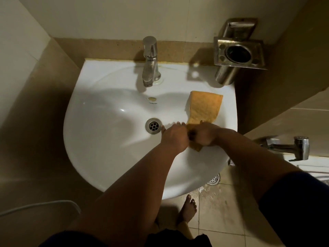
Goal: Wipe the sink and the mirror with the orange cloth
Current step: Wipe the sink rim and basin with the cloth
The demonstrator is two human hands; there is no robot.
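**Two hands meeting on a soft cloth at the basin's right side**

Two things matter most, so you are starting with the larger: the white glazed ceramic sink is looking smooth and glossy, so anything damp will probably be sliding on it easily. You are looking at a rigid, fixed surface that can likely take firm pressure.

You are handling the orange woven cloth, which is draping limply from the right rim down into the bowl; judge it as light, soft and foldable, best bunched at its near end where both hands are meeting.

Your right hand is clenching around that bunched near end. Your left hand is resting beside it with fingers stretched out on the basin, near the metal drain.

Hidden parts: the mirror is lying outside the view, the cloth's gathered portion is disappearing under your hands, and the left thumb's contact with the cloth is hard to make out.
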